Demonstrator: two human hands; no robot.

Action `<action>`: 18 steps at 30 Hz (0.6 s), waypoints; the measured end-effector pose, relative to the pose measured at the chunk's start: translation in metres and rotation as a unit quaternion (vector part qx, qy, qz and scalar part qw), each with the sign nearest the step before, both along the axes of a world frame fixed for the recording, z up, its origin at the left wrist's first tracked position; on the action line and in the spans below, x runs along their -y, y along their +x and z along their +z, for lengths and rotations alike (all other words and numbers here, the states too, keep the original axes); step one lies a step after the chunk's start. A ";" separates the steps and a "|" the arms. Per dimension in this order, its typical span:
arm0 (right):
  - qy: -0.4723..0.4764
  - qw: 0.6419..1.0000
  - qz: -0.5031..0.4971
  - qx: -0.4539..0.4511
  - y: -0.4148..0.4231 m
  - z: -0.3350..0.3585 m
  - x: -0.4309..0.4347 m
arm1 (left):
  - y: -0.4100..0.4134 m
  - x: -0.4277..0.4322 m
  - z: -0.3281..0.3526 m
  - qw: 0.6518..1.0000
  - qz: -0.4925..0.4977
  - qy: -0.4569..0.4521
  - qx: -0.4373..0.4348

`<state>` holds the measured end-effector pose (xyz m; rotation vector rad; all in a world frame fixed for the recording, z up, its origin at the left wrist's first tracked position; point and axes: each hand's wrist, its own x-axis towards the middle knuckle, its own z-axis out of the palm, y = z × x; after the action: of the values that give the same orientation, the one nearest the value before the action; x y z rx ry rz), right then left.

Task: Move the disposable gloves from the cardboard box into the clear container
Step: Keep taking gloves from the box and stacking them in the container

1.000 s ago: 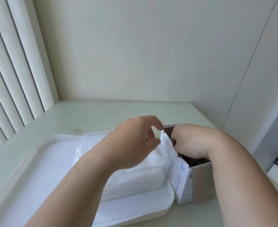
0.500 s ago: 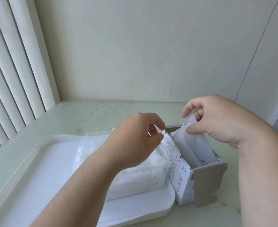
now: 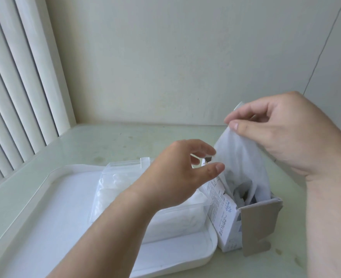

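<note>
The right hand pinches the top edge of a thin, see-through white glove between thumb and forefinger, with the other fingers curled in behind. The glove hangs from that pinch with its long axis close to upright, its top leaning a little to the left. It is narrow at the fingers and spreads wider toward the bottom, where its lower end sits inside the open top of the cardboard box. The box stands on the pale green table, touching or just beside the right edge of a white tray, with a brown flap folded down at its near end. The left hand hovers over the near left corner of the box, holding nothing, its thumb and forefinger apart in a loose curve. The forefinger tip is right at the glove's left edge, and I cannot tell whether it touches. The clear container sits in the tray, just left of the box, partly behind the left wrist, with a pile of white gloves in it. Vertical blinds hang at the left.
</note>
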<state>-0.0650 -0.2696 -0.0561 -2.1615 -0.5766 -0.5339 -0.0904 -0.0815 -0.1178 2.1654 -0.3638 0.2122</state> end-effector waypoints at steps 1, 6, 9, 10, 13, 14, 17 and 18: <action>0.029 0.999 0.000 0.014 0.001 0.000 0.001 | 0.000 0.000 -0.001 1.000 -0.008 0.023 -0.004; 0.187 0.979 0.067 0.036 0.002 0.005 0.002 | 0.000 0.001 -0.007 0.994 -0.046 0.099 -0.028; 0.325 0.913 0.243 -0.045 -0.003 0.009 -0.004 | 0.005 -0.006 -0.007 0.998 -0.023 -0.011 -0.056; 0.343 0.893 0.281 -0.070 -0.006 0.010 -0.006 | 0.006 -0.010 -0.007 0.994 -0.036 -0.073 -0.070; 0.340 0.857 0.364 -0.131 -0.010 0.009 -0.014 | 0.005 -0.020 0.002 0.950 -0.182 -0.232 -0.104; 0.336 0.848 0.381 -0.153 -0.008 0.007 -0.017 | 0.003 -0.022 0.005 0.934 -0.216 -0.263 -0.110; 0.325 0.836 0.392 -0.207 -0.005 0.001 -0.025 | 0.001 -0.028 0.012 0.898 -0.262 -0.330 -0.125; 0.321 0.837 0.384 -0.219 -0.003 -0.001 -0.027 | 0.001 -0.029 0.014 0.891 -0.254 -0.353 -0.133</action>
<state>-0.0680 -0.2427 -0.0573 -1.1936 -0.7954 0.2062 -0.0898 -0.0525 -0.1034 1.2989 -0.5743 -0.2233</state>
